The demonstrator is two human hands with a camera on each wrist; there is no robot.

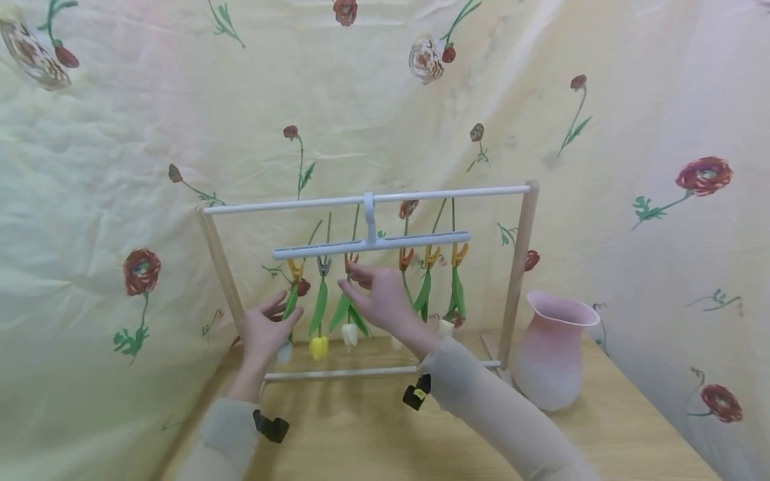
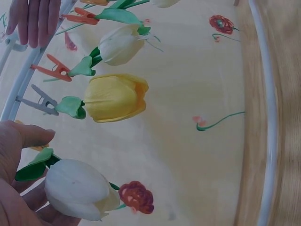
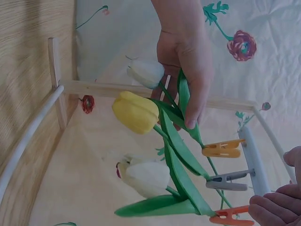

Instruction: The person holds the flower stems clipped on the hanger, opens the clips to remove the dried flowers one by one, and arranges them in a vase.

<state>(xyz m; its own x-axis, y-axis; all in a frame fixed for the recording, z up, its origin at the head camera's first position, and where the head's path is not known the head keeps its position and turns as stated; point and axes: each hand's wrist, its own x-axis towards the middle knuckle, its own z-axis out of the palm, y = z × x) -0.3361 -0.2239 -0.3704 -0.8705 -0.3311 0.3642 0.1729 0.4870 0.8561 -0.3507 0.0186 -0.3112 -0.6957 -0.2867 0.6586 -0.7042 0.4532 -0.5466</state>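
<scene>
A white hanger (image 1: 385,244) hangs from the rack's top bar, with artificial tulips clipped upside down along it. My left hand (image 1: 267,327) is around the leaf and stem of the leftmost white tulip (image 2: 80,188), thumb on the near side, fingers behind, with a gap between them. An orange-yellow clothespin (image 3: 222,149) holds that tulip. To its right, a grey clothespin (image 3: 229,181) holds a yellow tulip (image 1: 319,347). Just below the hanger, my right hand (image 1: 388,297) reaches beside the red-orange clothespin (image 2: 52,69) of another white tulip (image 1: 350,334), fingers extended.
A wooden rack (image 1: 520,274) with white bars frames the hanger. More clothespins, one of them orange (image 1: 460,254), hold tulips on the right half. A pink-and-white vase (image 1: 550,361) stands right of the rack on the wooden table (image 1: 361,427). Floral cloth (image 1: 240,100) covers the wall behind.
</scene>
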